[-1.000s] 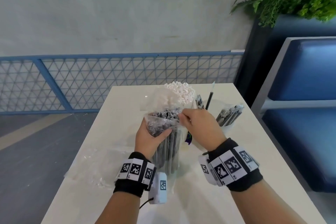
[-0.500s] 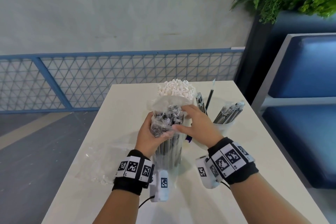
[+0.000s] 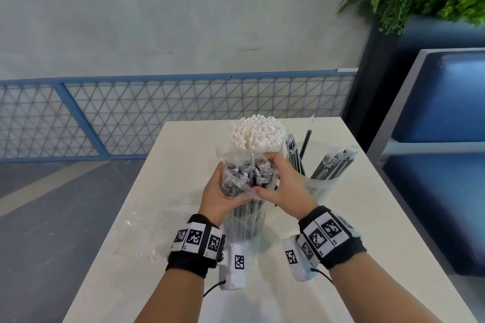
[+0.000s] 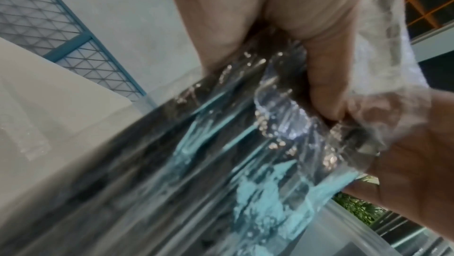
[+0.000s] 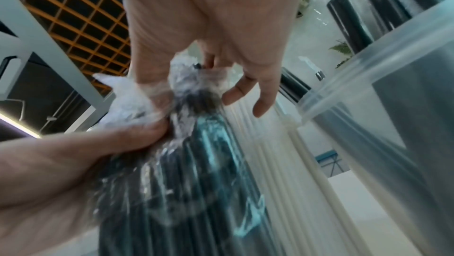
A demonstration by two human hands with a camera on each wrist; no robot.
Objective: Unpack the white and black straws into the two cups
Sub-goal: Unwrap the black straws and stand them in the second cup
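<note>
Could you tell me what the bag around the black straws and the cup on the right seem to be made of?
The bag looks like thin clear plastic film: glossy, crinkled, straws visible through it. The cup appears to be frosted translucent plastic, probably rigid: matte, hazy walls with a moulded rim.

right hand (image 3: 282,186) dropped from the bag's (image 3: 245,178) top edge to its right side, thumb now pinching plastic

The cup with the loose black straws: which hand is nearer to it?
Right. The right hand is just beside the cup with black straws, on the bag of black straws; the left hand grips the bag's far side.
</note>
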